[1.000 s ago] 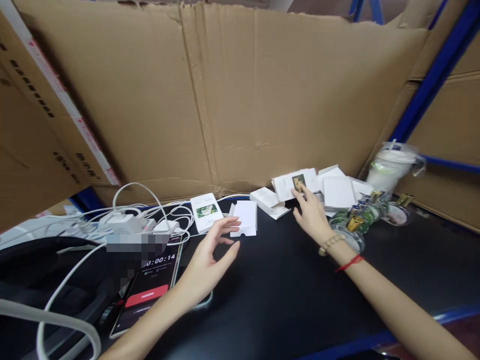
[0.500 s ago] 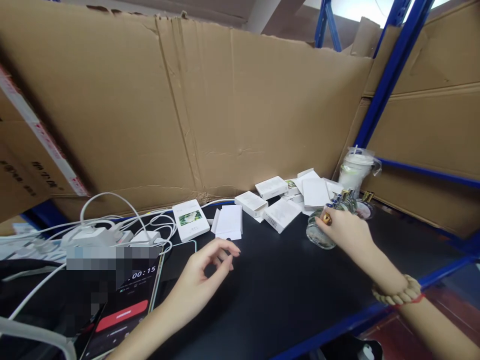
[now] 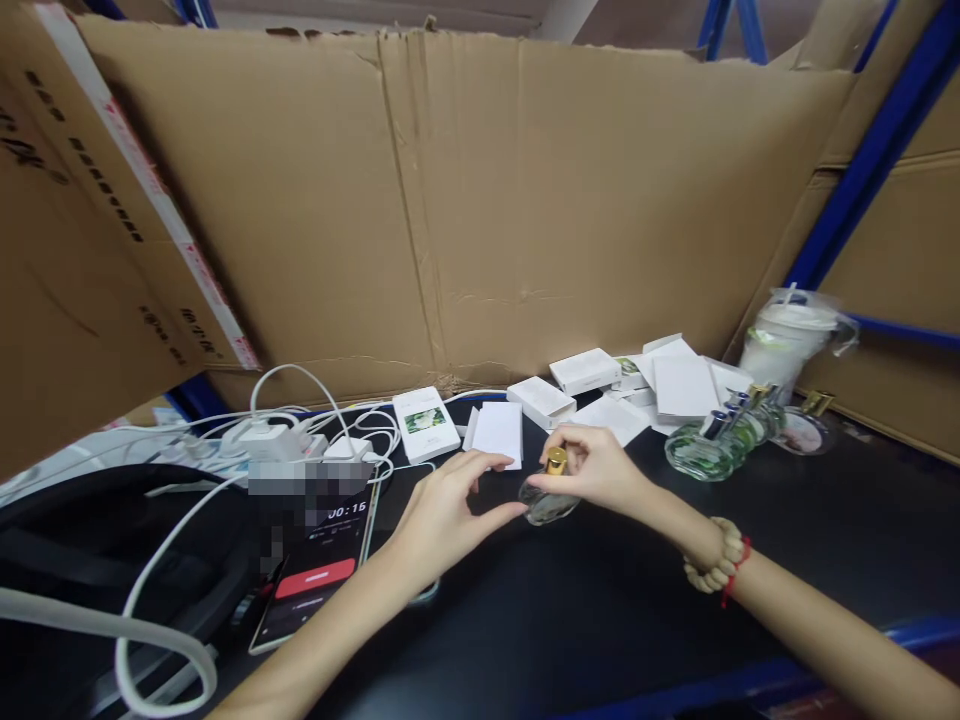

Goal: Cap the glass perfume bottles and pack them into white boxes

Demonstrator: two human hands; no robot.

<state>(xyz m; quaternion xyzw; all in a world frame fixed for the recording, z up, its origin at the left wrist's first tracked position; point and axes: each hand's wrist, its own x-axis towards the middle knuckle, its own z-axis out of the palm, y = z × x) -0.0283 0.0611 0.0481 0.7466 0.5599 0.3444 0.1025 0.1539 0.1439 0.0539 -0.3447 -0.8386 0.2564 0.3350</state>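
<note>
A glass perfume bottle (image 3: 549,508) with a gold cap is near the middle of the black tabletop (image 3: 570,610). My right hand (image 3: 604,472) grips it around the cap, thumb in front and fingers behind. From the left, my left hand (image 3: 446,505) reaches towards it with thumb and fingers apart; the thumb tip is at the bottle's left edge, and I cannot tell whether they touch. Just behind my left fingers lies a white box (image 3: 496,430) with a flap out. Several more glass bottles (image 3: 701,452) stand in a row at the right, with dark blue and gold caps.
Several white cartons (image 3: 585,370) are piled along the cardboard wall (image 3: 600,200). A white box with a flower picture (image 3: 426,425) lies left of them. White cables, chargers (image 3: 271,440) and a phone (image 3: 315,580) crowd the left side. A lidded cup (image 3: 784,335) stands at the back right.
My right hand has come left from the bottle row with the gold-capped bottle to the middle. My left hand is now close beside it. The camera view has turned left.
</note>
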